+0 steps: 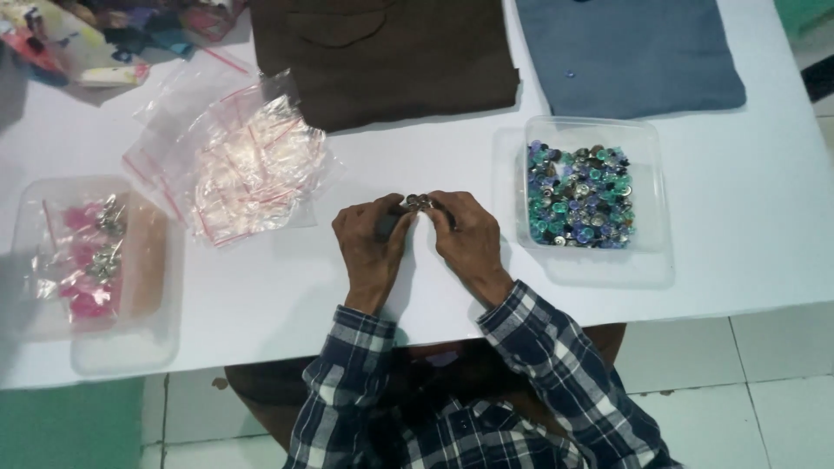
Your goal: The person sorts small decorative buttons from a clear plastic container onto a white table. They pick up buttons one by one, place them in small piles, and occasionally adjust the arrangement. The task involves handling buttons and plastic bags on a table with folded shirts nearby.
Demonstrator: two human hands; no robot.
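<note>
My left hand (372, 247) and my right hand (469, 239) meet over the white table (738, 252), fingertips together. Between them they pinch a small cluster of dark and silvery buttons (419, 202). Both hands grip it; how many buttons are in the cluster is too small to tell. A clear plastic tub (660, 187) holding several blue, green and purple buttons (580, 195) stands just right of my right hand. A pile of small clear zip bags (248, 165) lies left of my left hand.
A second clear tub (152, 347) at the left edge holds bagged pink and silvery pieces. Folded brown cloth (391, 52) and folded grey-blue cloth (630, 52) lie at the back. Colourful clutter (78, 39) sits at the far left corner. Tiled floor shows below the table's front edge.
</note>
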